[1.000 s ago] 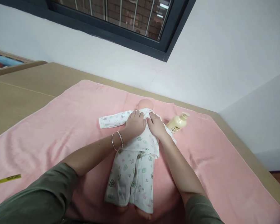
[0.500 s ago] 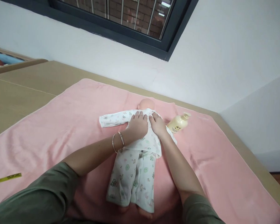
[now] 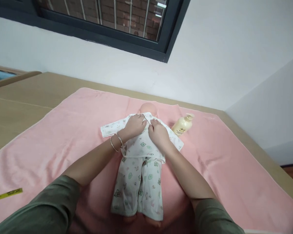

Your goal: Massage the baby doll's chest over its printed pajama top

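A baby doll [image 3: 148, 108] lies on its back, its head away from me and its feet toward me. It wears a white printed shirt [image 3: 143, 145] and matching trousers [image 3: 150, 185], the sleeves spread to both sides. At the left of the collar, my left hand [image 3: 134, 126] has its fingers bent on the cloth, with silver bangles at the wrist. My right hand [image 3: 159, 134] is curled round the cloth at the right of the neckline. The fingertips are partly hidden, and both hands seem to pinch the shirt front.
A pink blanket [image 3: 70, 130] lies under the doll on a tan surface [image 3: 19, 112]. Just right of the doll's shoulder, a pale yellow pump bottle [image 3: 182, 125] leans on its side. A yellow strip [image 3: 7, 194] lies at left. Behind are a white wall and a dark-framed window [image 3: 127, 40].
My hands lay flatter on the shirt's chest; now their fingers are bent in at the neckline. The right sleeve is spread further out, and the camera view has shifted slightly.
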Available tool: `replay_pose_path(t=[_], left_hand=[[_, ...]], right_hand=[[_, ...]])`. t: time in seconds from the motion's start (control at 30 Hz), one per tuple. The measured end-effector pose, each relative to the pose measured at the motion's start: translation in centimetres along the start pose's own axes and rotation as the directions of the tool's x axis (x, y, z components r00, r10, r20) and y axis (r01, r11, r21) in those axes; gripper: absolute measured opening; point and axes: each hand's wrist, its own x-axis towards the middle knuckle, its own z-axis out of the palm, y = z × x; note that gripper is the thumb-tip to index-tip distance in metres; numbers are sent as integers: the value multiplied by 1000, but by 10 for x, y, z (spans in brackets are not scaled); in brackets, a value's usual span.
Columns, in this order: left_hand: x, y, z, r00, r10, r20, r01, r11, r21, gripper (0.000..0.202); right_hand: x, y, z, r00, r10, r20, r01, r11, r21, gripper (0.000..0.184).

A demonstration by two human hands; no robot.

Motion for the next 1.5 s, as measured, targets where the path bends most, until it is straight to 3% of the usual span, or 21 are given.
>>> replay_pose_path(t=[0.13, 0.23, 0.33, 0.53, 0.77, 0.93, 1.1, 1.33, 1.5], left_hand=[[-16, 23, 7, 999, -28, -33, 32, 991, 130, 46], [-23, 33, 9, 998, 6, -70, 6, 987, 161, 45], [-16, 24, 6, 998, 37, -51, -31, 995, 100, 39], [6, -6, 6, 995, -102, 20, 104, 984, -143, 40], [1, 2, 23, 982, -151, -117, 136, 982, -128, 46], [1, 2, 26, 979, -140, -148, 125, 986, -108, 44], [-2, 7, 19, 978, -136, -159, 128, 990, -55, 42], [-22, 32, 1, 991, -82, -104, 95, 988, 122, 33], [-12, 17, 2, 994, -69, -80, 73, 996, 53, 32]], right_hand=[[18, 26, -4, 996, 71, 49, -74, 995, 69, 50], [21, 29, -5, 994, 88, 65, -91, 995, 36, 56], [12, 13, -4, 996, 70, 55, -67, 996, -60, 56], [-17, -23, 1, 998, -43, 37, 48, 989, -138, 53], [3, 4, 2, 998, -3, 68, -3, 997, 79, 55], [20, 21, 8, 991, 107, 84, -115, 988, 101, 61], [19, 20, 9, 988, 118, 98, -127, 988, 92, 62], [21, 25, -2, 991, 64, 121, -77, 991, 108, 63], [1, -2, -2, 996, 56, 69, -54, 998, -29, 58]])
